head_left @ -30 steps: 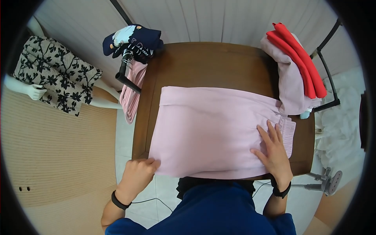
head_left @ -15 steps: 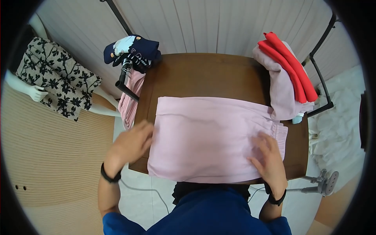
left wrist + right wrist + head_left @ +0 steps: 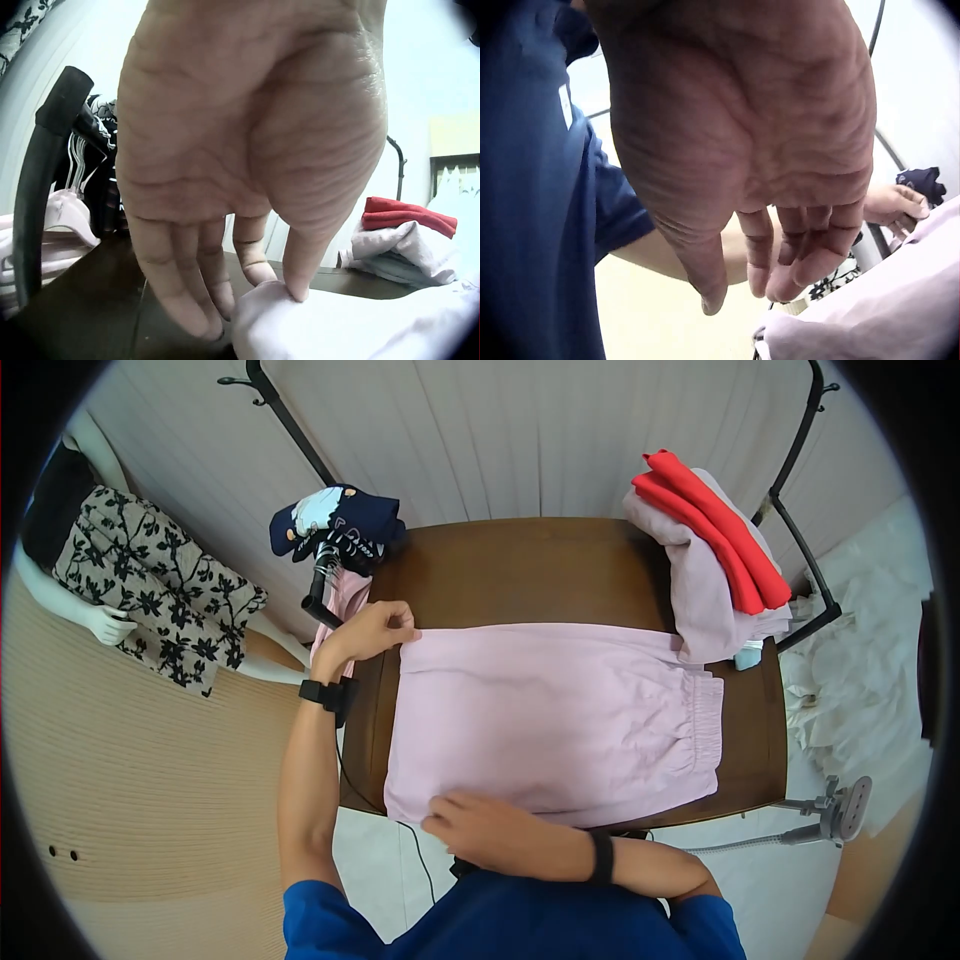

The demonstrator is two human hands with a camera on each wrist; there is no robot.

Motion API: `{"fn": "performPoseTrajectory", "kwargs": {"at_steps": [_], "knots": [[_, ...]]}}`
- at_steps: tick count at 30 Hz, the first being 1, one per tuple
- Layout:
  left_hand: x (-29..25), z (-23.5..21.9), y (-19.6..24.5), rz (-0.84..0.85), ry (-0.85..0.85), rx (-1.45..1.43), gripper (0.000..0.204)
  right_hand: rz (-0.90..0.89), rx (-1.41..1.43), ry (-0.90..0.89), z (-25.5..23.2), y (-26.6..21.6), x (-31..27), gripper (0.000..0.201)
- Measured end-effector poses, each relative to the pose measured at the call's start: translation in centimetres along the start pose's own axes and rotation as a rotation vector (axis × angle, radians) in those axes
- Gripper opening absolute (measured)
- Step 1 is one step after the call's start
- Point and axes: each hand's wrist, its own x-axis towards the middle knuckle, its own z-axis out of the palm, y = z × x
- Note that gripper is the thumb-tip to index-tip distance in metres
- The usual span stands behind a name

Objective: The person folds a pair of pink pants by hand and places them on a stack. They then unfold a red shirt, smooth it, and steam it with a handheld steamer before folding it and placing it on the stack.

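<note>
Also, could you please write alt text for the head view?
A person's left hand pinches the far left corner of a pink garment spread on a brown table, while the right hand is at the garment's near edge. Folded clothes lie at the far right.

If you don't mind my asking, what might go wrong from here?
The left hand pinches one corner of the pale pink cloth garment, so lifting that alone might skew it. Wrinkles beside its gathered pink waistband could become creases. Lying at the edge of the brown wooden table, it might slip.
</note>
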Motion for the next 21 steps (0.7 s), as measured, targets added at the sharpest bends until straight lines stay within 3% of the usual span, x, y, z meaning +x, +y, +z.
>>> {"fn": "performPoseTrajectory", "kwargs": {"at_steps": [5, 7, 10, 19, 21], "knots": [[0.2, 0.0, -0.7, 0.06, -0.029, -0.032, 0.013, -0.016, -0.261, 0.14, 6.2, -0.5, 4.1, 0.029], [0.6, 0.1, -1.3, 0.087, -0.013, -0.03, 0.014, 0.164, -0.423, 0.085, 7.6, -0.5, 5.4, 0.022], [1.1, 0.4, -1.9, 0.106, 0.023, 0.012, 0.018, 0.196, -0.452, 0.006, 8.5, -0.3, 6.4, 0.019], [2.0, 1.1, -5.4, 0.186, 0.155, 0.118, 0.022, -0.027, -0.369, 0.037, 10.4, -0.6, 5.7, 0.015], [2.0, 1.2, -5.3, 0.101, 0.117, 0.088, 0.021, -0.006, -0.392, 0.021, 10.0, -0.5, 5.5, 0.014]]}}
